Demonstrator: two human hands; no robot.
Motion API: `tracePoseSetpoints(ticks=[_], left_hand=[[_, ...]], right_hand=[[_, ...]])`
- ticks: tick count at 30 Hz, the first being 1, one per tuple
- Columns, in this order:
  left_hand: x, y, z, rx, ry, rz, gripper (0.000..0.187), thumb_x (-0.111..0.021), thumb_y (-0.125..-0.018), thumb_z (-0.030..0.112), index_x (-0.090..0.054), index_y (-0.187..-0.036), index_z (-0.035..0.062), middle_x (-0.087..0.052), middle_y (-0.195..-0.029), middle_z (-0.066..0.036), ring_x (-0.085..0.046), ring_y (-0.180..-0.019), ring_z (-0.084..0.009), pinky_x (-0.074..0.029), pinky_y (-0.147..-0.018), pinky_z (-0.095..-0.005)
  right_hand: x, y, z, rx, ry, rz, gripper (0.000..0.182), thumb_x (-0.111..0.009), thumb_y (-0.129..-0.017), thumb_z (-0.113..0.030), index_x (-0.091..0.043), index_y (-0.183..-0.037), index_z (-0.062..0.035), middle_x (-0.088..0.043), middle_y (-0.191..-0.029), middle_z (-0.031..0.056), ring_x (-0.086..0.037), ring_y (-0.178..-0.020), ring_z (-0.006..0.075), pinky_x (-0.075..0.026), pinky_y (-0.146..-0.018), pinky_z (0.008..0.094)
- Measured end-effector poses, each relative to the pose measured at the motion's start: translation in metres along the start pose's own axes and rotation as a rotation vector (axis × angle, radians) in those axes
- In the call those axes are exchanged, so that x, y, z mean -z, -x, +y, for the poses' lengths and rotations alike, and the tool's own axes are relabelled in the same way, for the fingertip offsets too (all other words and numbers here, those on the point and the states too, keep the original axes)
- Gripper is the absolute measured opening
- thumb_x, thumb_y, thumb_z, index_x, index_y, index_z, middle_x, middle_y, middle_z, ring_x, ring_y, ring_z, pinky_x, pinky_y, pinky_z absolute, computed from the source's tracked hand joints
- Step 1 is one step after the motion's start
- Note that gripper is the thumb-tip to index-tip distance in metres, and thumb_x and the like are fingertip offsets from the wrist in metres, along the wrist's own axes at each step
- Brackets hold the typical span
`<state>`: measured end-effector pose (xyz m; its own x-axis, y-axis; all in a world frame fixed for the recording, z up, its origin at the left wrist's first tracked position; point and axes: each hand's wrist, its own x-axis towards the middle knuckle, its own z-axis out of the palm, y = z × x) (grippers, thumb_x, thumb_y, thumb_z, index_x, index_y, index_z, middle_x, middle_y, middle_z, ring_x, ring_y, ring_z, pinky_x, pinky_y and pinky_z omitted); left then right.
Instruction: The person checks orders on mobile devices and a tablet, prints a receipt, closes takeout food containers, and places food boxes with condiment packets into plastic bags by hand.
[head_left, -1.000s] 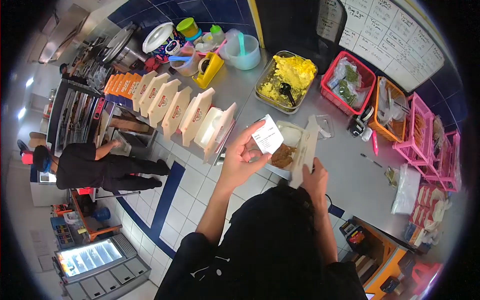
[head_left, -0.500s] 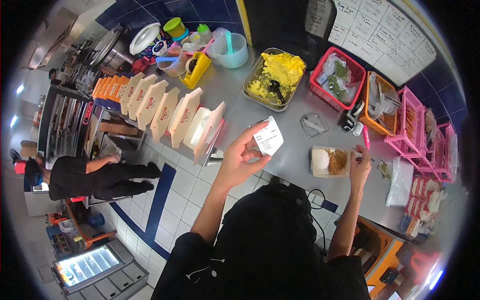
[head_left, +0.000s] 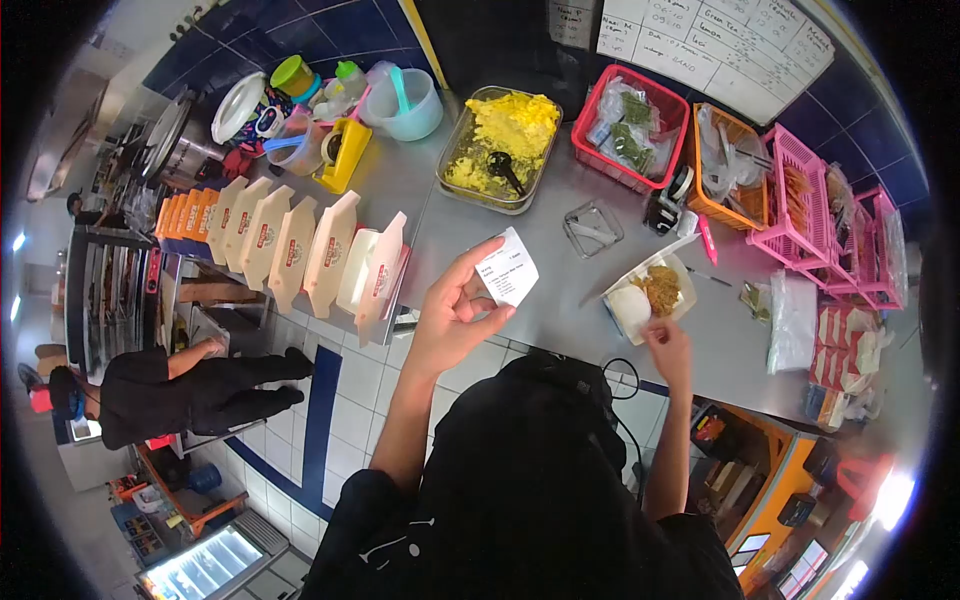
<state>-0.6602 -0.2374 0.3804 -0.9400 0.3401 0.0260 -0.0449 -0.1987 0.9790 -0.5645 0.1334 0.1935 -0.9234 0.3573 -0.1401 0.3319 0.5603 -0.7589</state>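
Between the thumb and fingers of my left hand (head_left: 455,312) is a white printed label (head_left: 509,270), held above the steel counter (head_left: 540,310). My right hand (head_left: 668,350) is at the near edge of an open food box (head_left: 688,290), its fingers bent and blurred; whether they grip the box cannot be made out. Inside the box lie a white mound of rice (head_left: 629,305) and brown food (head_left: 660,290). Behind the label stands a glass tray of yellow food (head_left: 515,130) with a black spoon (head_left: 505,172) in it.
Several open boxes (head_left: 330,250) stand in a row at the left, near a yellow tape dispenser (head_left: 345,160). A small clear container (head_left: 592,228), a red basket (head_left: 630,130), an orange basket (head_left: 735,165) and pink baskets (head_left: 815,220) are behind and right. A co-worker (head_left: 180,395) stands far left.
The food box is now turned at an angle, with its lid flap showing. My right hand has moved from its right side to its near edge. The whole view has shifted.
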Motion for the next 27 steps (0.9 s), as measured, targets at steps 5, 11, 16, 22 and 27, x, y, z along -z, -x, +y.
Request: tracePoseSetpoints(ticks=[5,11,16,22,27], left_hand=[[-0.007,-0.005,0.004,0.022,0.007,-0.041,0.074,-0.067,-0.08,-0.015,-0.042,-0.147,0.0067,-0.054,-0.135,-0.008,-0.057,-0.12,-0.0169,-0.052,-0.093,-0.0301],[-0.013,-0.01,0.01,0.03,0.0,-0.06,0.075,-0.067,-0.08,-0.015,-0.042,-0.147,0.0071,-0.054,-0.136,-0.008,-0.057,-0.12,-0.0168,-0.051,-0.092,-0.0296],[-0.017,-0.011,0.009,0.019,-0.005,-0.065,0.075,-0.067,-0.08,-0.015,-0.041,-0.147,0.0062,-0.053,-0.137,-0.009,-0.057,-0.121,-0.017,-0.051,-0.093,-0.0298],[-0.02,-0.009,0.012,0.01,-0.007,-0.069,0.075,-0.067,-0.08,-0.015,-0.041,-0.147,0.0059,-0.052,-0.138,-0.009,-0.056,-0.122,-0.0171,-0.052,-0.092,-0.0297],[-0.018,-0.007,0.014,0.02,-0.013,-0.055,0.074,-0.066,-0.081,-0.014,-0.041,-0.147,0.0055,-0.052,-0.138,-0.009,-0.056,-0.122,-0.017,-0.052,-0.091,-0.0291]], right_hand=[[-0.047,0.006,-0.003,0.091,0.151,-0.08,0.018,-0.076,-0.082,-0.014,-0.062,-0.086,-0.003,-0.062,-0.067,0.0076,-0.061,-0.063,0.017,-0.049,-0.061,0.0338],[-0.059,0.009,-0.045,0.179,-0.062,-0.169,0.025,-0.076,-0.082,-0.014,-0.059,-0.095,-0.0017,-0.064,-0.078,0.0125,-0.063,-0.066,0.0205,-0.05,-0.06,0.0345],[-0.078,0.006,-0.07,0.146,-0.268,-0.304,0.022,-0.072,-0.088,-0.012,-0.062,-0.104,-0.0011,-0.066,-0.083,0.0086,-0.063,-0.07,0.0169,-0.051,-0.064,0.0307],[-0.086,-0.026,-0.088,-0.319,-0.929,-0.51,0.027,-0.059,-0.098,-0.018,-0.062,-0.119,-0.002,-0.067,-0.103,0.0053,-0.064,-0.087,0.0148,-0.051,-0.077,0.0276],[-0.109,-0.037,-0.057,-0.333,-1.044,-0.293,0.031,-0.057,-0.1,-0.024,-0.059,-0.124,-0.0032,-0.064,-0.115,0.006,-0.064,-0.097,0.0166,-0.05,-0.084,0.0299]])
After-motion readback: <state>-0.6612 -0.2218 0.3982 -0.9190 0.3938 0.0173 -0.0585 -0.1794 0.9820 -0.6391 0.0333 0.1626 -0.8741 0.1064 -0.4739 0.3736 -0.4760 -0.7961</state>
